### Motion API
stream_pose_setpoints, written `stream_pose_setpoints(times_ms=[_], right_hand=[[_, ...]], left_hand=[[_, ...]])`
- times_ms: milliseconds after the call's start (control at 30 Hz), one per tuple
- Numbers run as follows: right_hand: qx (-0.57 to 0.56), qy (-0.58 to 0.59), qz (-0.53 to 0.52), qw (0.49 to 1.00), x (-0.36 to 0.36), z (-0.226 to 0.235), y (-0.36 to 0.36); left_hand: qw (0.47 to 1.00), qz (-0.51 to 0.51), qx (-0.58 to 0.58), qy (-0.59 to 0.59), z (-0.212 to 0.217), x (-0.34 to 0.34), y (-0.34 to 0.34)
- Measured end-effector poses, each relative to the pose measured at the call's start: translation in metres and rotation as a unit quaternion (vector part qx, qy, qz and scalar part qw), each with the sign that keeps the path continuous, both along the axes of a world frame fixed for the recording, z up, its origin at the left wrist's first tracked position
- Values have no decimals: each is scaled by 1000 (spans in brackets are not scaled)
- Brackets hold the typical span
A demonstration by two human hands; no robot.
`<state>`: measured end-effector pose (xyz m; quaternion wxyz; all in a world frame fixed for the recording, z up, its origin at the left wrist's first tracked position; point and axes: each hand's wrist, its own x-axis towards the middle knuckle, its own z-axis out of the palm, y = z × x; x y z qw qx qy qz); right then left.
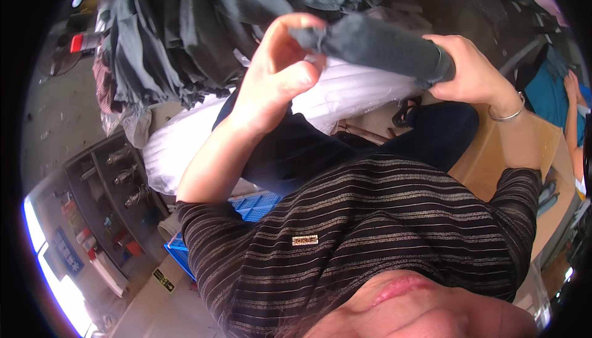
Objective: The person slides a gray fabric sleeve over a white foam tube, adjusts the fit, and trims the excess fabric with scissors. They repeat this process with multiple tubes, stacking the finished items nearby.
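Note:
A dark grey cloth-covered roll (382, 48), thick and long, is held up in front of me, slanting slightly down to the right. My right hand (465, 70) is wrapped round its right end, by a band-like edge in the cloth. At the other end the cloth narrows to a gathered tip, which lies inside the curled fingers of my left hand (277, 70). The left thumb stands a little apart from the cloth, and those fingertips are slightly blurred. What lies inside the roll is hidden.
A large heap of dark shiny cloth (185, 23) lies beyond my left hand. Below the roll are a white plastic-wrapped bundle (345, 91) and my knees. A cardboard box (481, 159) stands right, a blue crate (256, 205) left. Another person's arm (573, 116) shows far right.

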<state>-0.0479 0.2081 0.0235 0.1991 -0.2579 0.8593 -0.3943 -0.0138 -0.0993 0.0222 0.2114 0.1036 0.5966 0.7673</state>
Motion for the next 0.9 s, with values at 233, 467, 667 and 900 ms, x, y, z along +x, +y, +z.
stream_pose_setpoints(times_ms=[233,467,667,900], right_hand=[[-70,61,-42,995,7,-5,-65],[-211,80,-101,969,24,-26,-87],[-187,87,-116,972,27,-34,-79],[-23,185,-176,967,26,-28,-78]], left_hand=[[972,118,165,120,8,-16,49],[970,176,96,137,-7,-4,77],[984,82,153,41,-13,-9,77],[951,203,208,107,16,-36,70]])
